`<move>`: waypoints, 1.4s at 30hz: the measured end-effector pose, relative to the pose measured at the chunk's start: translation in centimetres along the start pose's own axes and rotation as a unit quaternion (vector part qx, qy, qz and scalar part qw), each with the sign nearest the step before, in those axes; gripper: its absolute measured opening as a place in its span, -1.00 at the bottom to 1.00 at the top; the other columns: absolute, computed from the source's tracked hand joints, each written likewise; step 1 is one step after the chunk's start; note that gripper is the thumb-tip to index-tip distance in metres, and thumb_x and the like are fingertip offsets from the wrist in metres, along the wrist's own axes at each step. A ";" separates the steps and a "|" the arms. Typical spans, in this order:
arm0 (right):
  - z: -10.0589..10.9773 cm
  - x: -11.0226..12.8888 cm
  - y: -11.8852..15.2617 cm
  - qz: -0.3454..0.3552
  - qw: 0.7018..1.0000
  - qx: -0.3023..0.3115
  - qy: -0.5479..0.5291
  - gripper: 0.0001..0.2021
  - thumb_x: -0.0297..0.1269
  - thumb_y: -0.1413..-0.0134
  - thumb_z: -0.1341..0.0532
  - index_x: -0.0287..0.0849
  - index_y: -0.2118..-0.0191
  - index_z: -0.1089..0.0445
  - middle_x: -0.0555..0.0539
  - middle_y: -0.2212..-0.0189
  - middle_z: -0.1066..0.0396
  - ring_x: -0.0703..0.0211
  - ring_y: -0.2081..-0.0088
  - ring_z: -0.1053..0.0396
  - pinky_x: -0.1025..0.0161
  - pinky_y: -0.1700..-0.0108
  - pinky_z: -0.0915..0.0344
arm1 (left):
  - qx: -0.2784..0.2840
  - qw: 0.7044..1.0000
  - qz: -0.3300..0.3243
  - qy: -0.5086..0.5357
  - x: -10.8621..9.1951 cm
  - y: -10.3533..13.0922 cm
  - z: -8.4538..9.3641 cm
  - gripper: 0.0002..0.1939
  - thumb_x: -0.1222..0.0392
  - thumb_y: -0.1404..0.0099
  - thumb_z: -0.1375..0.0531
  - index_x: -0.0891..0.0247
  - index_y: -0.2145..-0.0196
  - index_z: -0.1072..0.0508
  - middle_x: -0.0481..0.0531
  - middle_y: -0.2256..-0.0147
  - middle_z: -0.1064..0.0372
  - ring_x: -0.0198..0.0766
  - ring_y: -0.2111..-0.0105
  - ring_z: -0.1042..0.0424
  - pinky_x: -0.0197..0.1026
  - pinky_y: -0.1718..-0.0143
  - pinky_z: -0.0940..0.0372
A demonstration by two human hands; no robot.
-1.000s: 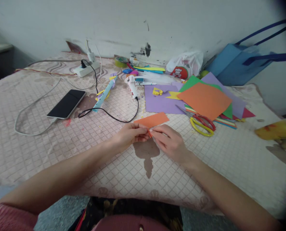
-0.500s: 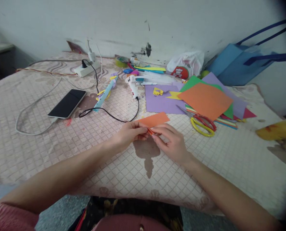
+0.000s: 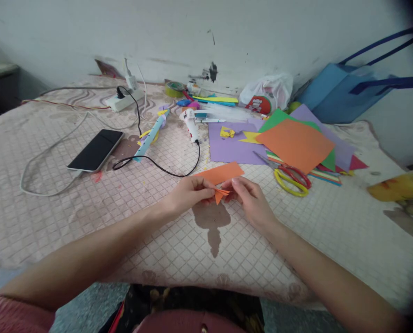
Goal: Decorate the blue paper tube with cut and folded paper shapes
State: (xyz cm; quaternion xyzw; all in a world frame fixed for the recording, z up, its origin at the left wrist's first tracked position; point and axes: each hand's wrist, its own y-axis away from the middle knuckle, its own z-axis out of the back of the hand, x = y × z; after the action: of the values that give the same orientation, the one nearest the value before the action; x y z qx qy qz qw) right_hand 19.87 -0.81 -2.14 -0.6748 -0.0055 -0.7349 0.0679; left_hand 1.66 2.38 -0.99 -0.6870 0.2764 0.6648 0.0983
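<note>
Just above the tablecloth, my left hand [image 3: 197,190] pinches a small folded piece of orange paper [image 3: 220,194] between thumb and fingers. Its pleats spread toward the right, and one pointed flap hangs down. My right hand [image 3: 250,199] is at the right end of this piece, thumb and fingers curved and apart; whether the fingertips touch the paper I cannot tell. Behind both hands a flat orange paper strip [image 3: 223,173] lies on the table. To the right of it rest scissors [image 3: 291,180] with red and yellow handles.
A white glue gun [image 3: 190,125] with a black cord lies farther back. At left are a phone [image 3: 96,150] on a cable and a power strip [image 3: 125,100]. Coloured paper sheets [image 3: 297,143] overlap at right, before a blue bag [image 3: 345,95]. A decorated light-blue strip [image 3: 151,136] lies left of the glue gun.
My right fingers have loosened from the folded orange paper and moved slightly right. Its pleats and hanging flap now show, while my left hand keeps its pinch.
</note>
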 end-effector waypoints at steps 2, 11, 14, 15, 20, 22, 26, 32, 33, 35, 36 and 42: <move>0.0 0.1 0.2 0.009 1.000 0.019 0.011 -0.65 0.04 -0.17 -0.09 -0.14 0.30 -0.43 -0.06 0.38 -0.42 0.21 0.40 -0.36 0.24 0.34 -0.33 | -0.012 1.000 0.005 0.009 0.0 0.0 0.0 -0.91 0.27 -0.14 -0.20 0.36 0.45 -0.43 -0.01 0.49 -0.43 -0.40 0.50 -0.36 -0.33 0.38 -0.25; -0.4 0.0 0.1 0.018 0.997 0.010 0.080 -0.81 -0.19 -0.15 -0.17 -0.15 0.42 -0.38 0.02 0.51 -0.35 0.27 0.45 -0.31 0.29 0.38 -0.26 | -0.024 0.999 -0.023 -0.043 0.0 0.0 -0.2 -0.91 0.27 -0.10 -0.22 0.36 0.46 -0.42 -0.04 0.54 -0.38 -0.42 0.52 -0.33 -0.37 0.45 -0.21; -0.4 0.1 0.2 0.019 0.996 0.011 0.082 -0.80 -0.19 -0.16 -0.15 -0.15 0.42 -0.37 0.02 0.51 -0.34 0.27 0.45 -0.30 0.29 0.39 -0.25 | -0.022 0.999 -0.021 -0.036 0.2 0.0 -0.3 -0.93 0.28 -0.10 -0.22 0.36 0.45 -0.42 -0.03 0.52 -0.41 -0.41 0.51 -0.35 -0.35 0.43 -0.23; -0.5 0.1 0.2 0.019 0.997 0.015 0.075 -0.80 -0.18 -0.17 -0.15 -0.14 0.41 -0.36 0.02 0.50 -0.34 0.27 0.45 -0.30 0.28 0.38 -0.25 | -0.023 0.999 -0.019 -0.032 0.2 0.0 -0.3 -0.93 0.28 -0.10 -0.21 0.36 0.45 -0.42 -0.02 0.52 -0.41 -0.41 0.52 -0.35 -0.35 0.43 -0.23; -0.8 -0.2 0.3 0.018 0.998 0.022 0.057 -0.84 -0.17 -0.04 -0.27 -0.12 0.32 -0.34 -0.03 0.36 -0.40 0.21 0.36 -0.35 0.22 0.32 -0.29 | -0.016 1.000 -0.002 -0.011 0.3 -0.1 -0.3 -0.92 0.28 -0.11 -0.21 0.37 0.46 -0.44 -0.02 0.53 -0.41 -0.42 0.53 -0.36 -0.35 0.43 -0.24; -0.9 -0.3 0.3 0.016 0.997 0.013 0.069 -0.87 -0.20 -0.06 -0.25 -0.13 0.35 -0.34 -0.04 0.39 -0.41 0.20 0.37 -0.36 0.21 0.31 -0.29 | -0.005 1.000 -0.009 -0.022 0.3 -0.1 -0.4 -0.91 0.27 -0.11 -0.22 0.37 0.46 -0.44 0.00 0.52 -0.43 -0.40 0.51 -0.36 -0.35 0.42 -0.25; -0.8 -0.4 0.2 0.019 0.997 0.006 0.077 -0.86 -0.21 -0.12 -0.20 -0.14 0.40 -0.35 -0.02 0.45 -0.40 0.22 0.41 -0.35 0.22 0.33 -0.29 | 0.000 0.999 -0.021 -0.039 0.4 -0.2 -0.3 -0.92 0.27 -0.11 -0.22 0.37 0.46 -0.44 0.02 0.49 -0.44 -0.41 0.50 -0.36 -0.35 0.41 -0.25; -0.6 0.2 0.2 0.022 0.997 0.019 0.074 -0.82 -0.23 -0.11 -0.20 -0.15 0.47 -0.32 0.02 0.52 -0.36 0.26 0.46 -0.32 0.27 0.38 -0.26 | 0.007 0.999 -0.025 -0.039 0.4 -0.1 -0.4 -0.87 0.21 -0.14 -0.23 0.36 0.43 -0.44 0.04 0.46 -0.47 -0.39 0.48 -0.38 -0.34 0.40 -0.26; -0.6 0.3 0.2 0.019 0.997 0.018 0.071 -0.81 -0.23 -0.11 -0.21 -0.15 0.48 -0.32 0.03 0.53 -0.35 0.27 0.46 -0.31 0.28 0.39 -0.25 | 0.011 0.999 -0.027 -0.035 0.5 -0.1 -0.4 -0.85 0.19 -0.14 -0.23 0.36 0.43 -0.44 0.04 0.46 -0.47 -0.40 0.48 -0.37 -0.34 0.40 -0.27; -0.6 0.3 0.2 0.008 0.998 0.017 0.056 -0.82 -0.21 -0.10 -0.21 -0.15 0.46 -0.33 0.03 0.53 -0.35 0.27 0.46 -0.31 0.28 0.39 -0.26 | 0.014 0.999 -0.029 -0.025 0.6 -0.1 -0.3 -0.82 0.16 -0.15 -0.24 0.36 0.44 -0.43 0.03 0.48 -0.45 -0.41 0.50 -0.37 -0.34 0.41 -0.26; -0.6 0.2 0.2 -0.003 0.999 0.017 0.043 -0.82 -0.20 -0.11 -0.21 -0.14 0.45 -0.34 0.03 0.52 -0.35 0.27 0.46 -0.32 0.28 0.38 -0.27 | 0.011 0.999 -0.030 -0.021 0.6 -0.1 -0.3 -0.82 0.16 -0.16 -0.24 0.36 0.45 -0.42 0.02 0.49 -0.44 -0.41 0.50 -0.36 -0.35 0.42 -0.26; -0.9 -0.5 0.1 -0.082 0.992 0.021 -0.092 -0.88 -0.24 -0.02 -0.27 -0.14 0.40 -0.33 0.04 0.49 -0.36 0.28 0.43 -0.33 0.29 0.36 -0.28 | -0.043 0.998 -0.038 0.006 0.6 -0.1 -0.4 -0.86 0.21 -0.18 -0.21 0.35 0.45 -0.40 -0.05 0.52 -0.38 -0.44 0.52 -0.34 -0.36 0.43 -0.25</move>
State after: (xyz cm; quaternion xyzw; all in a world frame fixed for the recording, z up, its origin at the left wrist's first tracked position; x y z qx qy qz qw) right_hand 19.01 -0.95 -2.72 -0.7354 -0.0828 -0.6723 0.0208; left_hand 2.06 2.11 -1.59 -0.7047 0.2218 0.6675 0.0924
